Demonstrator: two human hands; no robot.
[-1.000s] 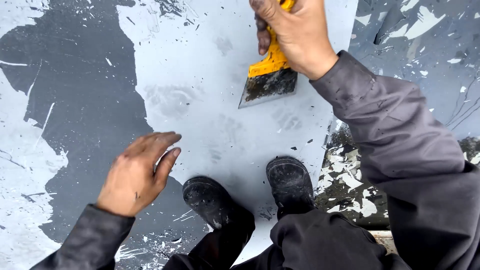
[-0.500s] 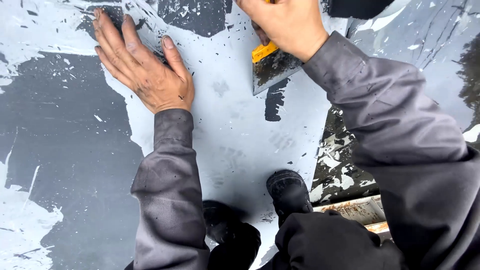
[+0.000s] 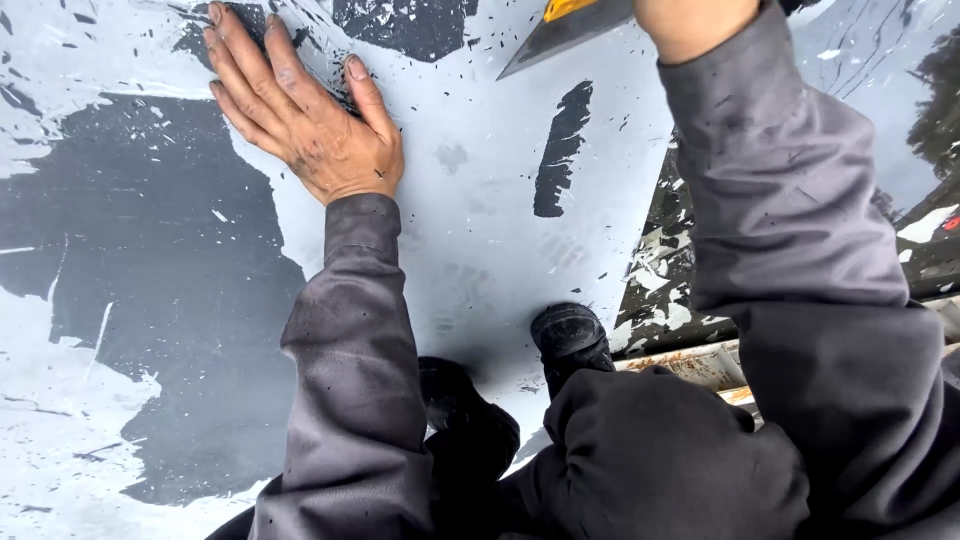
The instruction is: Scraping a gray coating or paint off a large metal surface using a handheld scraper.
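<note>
The scraper (image 3: 565,25) sits at the top edge of the view, right of centre: a grey blade running down-left to a point, with a bit of yellow handle above it. The blade tip lies on or just above the pale grey paint (image 3: 480,230); which of the two is hard to tell. Just below the blade, a dark strip (image 3: 562,150) shows where paint is gone, narrow and nearly upright.

The right hand (image 3: 690,20) is mostly cut off by the top edge; only the wrist end shows, above a grey sleeve (image 3: 790,220). It meets the scraper at the handle, but the fingers are out of view, so I cannot tell how they close.

The left hand (image 3: 305,110) lies flat on the surface, palm down, fingers spread and pointing up-left, holding nothing. It rests at the border of pale paint and a dark bare patch (image 3: 130,260), well left of the blade.

Small flakes (image 3: 400,40) are scattered around the hand and blade. Lower down, two black shoes (image 3: 570,335) stand on the pale paint, with dark trouser knees (image 3: 660,450) in front. To the right, a rusty metal edge (image 3: 700,362) borders rough peeled ground
</note>
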